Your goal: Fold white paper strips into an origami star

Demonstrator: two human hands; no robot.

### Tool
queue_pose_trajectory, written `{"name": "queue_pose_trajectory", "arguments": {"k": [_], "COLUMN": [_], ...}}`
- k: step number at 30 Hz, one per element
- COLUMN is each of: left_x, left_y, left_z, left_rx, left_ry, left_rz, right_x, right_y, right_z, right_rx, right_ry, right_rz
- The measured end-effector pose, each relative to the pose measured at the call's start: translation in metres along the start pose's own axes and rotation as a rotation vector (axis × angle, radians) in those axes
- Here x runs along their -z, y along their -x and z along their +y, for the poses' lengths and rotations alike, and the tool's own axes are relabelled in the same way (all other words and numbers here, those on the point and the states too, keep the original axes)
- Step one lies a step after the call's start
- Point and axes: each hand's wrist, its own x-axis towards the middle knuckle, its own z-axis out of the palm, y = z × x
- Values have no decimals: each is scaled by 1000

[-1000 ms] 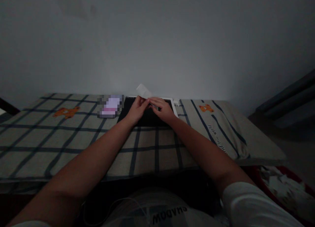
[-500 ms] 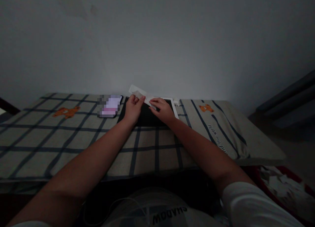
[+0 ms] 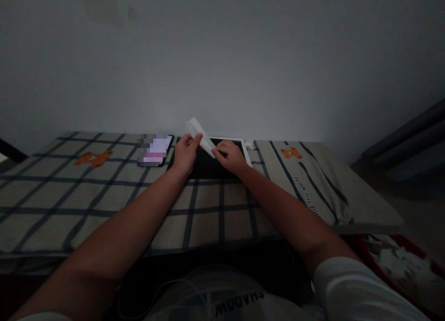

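A narrow folded strip of white paper (image 3: 203, 136) slants between my hands, its upper end pointing away to the left. My left hand (image 3: 186, 153) is closed on its left side, with the thumb on the paper. The fingers of my right hand (image 3: 229, 155) pinch its lower right end. Below both hands lies a dark flat pad (image 3: 212, 169) with a pale border and a row of small holes or marks along its far edge. My wrists and hands cover parts of the pad's sides.
A phone (image 3: 156, 150) with a lit, blurred screen lies left of the pad. Behind the pad's right corner sits a small white object (image 3: 249, 144). The table wears a checked cloth (image 3: 114, 205) and backs onto a wall. At lower right, a red bin (image 3: 358, 247) holds crumpled paper.
The white paper has turned steeper and looks narrower and more neatly folded. My left hand has shifted slightly left; my right fingers have closed on the paper's lower end.
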Motion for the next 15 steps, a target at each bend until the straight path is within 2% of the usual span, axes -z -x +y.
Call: {"name": "queue_pose_trajectory", "arguments": {"k": [5,8,12,15], "left_x": [-1,-3,-3,-3], "left_y": [3,8,13,14], "left_z": [0,1,2,2], "left_rx": [126,191,210,163], "left_ry": [-37,-100,-174,-226], "left_rz": [-131,-244,-351,-360], "right_x": [5,4,4,5], "right_y": [-4,-7,-10,-10], "right_z": [-2,0,-1,-3], "right_rx": [-319,-484,-546,-562], "right_ry": [-236,-475,-609,-621], "right_rz": [107,105,53,38]}}
